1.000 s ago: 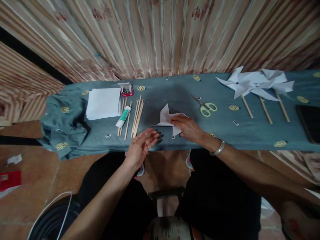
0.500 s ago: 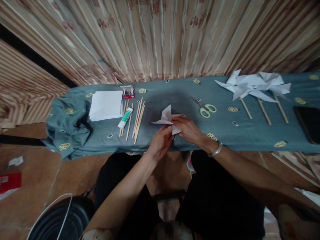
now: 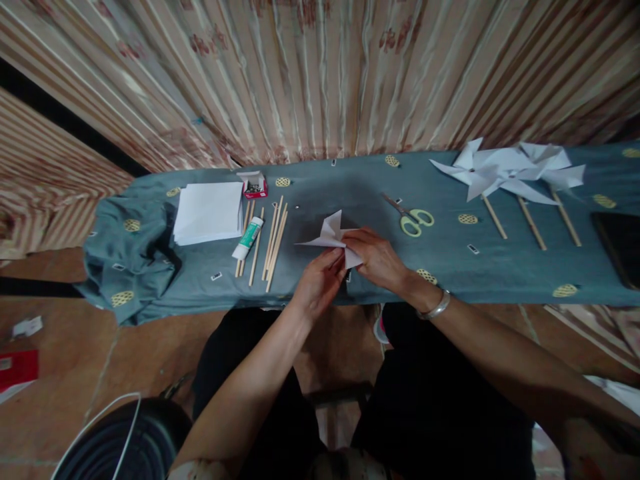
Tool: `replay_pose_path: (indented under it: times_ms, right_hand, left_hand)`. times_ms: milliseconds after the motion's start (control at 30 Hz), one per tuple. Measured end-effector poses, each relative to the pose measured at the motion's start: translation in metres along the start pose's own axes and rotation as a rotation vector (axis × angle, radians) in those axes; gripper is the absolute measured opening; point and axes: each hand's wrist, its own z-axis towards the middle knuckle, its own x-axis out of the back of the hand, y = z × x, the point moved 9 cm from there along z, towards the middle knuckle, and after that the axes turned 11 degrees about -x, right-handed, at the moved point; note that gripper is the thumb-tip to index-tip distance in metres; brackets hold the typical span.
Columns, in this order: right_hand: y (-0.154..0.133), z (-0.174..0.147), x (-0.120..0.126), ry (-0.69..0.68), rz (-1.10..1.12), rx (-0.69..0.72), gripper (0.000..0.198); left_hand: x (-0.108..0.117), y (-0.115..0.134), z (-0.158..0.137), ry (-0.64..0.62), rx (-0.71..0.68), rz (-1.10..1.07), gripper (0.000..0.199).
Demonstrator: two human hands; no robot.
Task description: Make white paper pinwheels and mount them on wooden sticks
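A white paper pinwheel [image 3: 330, 232] with folded blades is held between my two hands above the near part of the cloth-covered table. My left hand [image 3: 321, 277] grips it from below left, fingers pressed together near its centre. On the other side my right hand [image 3: 375, 257] pinches the paper with its fingers over the right blades. The fingers hide the pinwheel's middle and part of its right side. Green-handled scissors [image 3: 413, 219] lie partly open beyond my right hand. To the left are several wooden sticks [image 3: 276, 247] and a glue stick [image 3: 248, 239].
A stack of white paper [image 3: 207, 212] lies at the left, beside a small red box [image 3: 254, 187] of metal pins. Three finished pinwheels [image 3: 510, 173] on sticks rest at the right, near a dark phone [image 3: 619, 247]. A black bucket [image 3: 125, 440] stands on the floor.
The view has shifted slightly. Both hands keep hold of the pinwheel in nearly the same place, with only small finger movement.
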Motion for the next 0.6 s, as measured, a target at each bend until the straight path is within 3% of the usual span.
replay_pose_path:
  times_ms: [267, 467, 600]
  right_hand:
    - [-0.028, 0.002, 0.013, 0.069, -0.115, 0.021, 0.041]
    - [-0.059, 0.006, 0.015, 0.118, -0.216, -0.054, 0.059]
    - [-0.072, 0.007, 0.009, 0.116, -0.261, -0.128, 0.069]
  left_hand:
    - [-0.013, 0.019, -0.002, -0.109, -0.076, 0.026, 0.013]
    - [-0.023, 0.059, -0.006, -0.204, -0.288, 0.043, 0.023]
    - [-0.016, 0.079, -0.007, -0.182, -0.437, 0.092, 0.036]
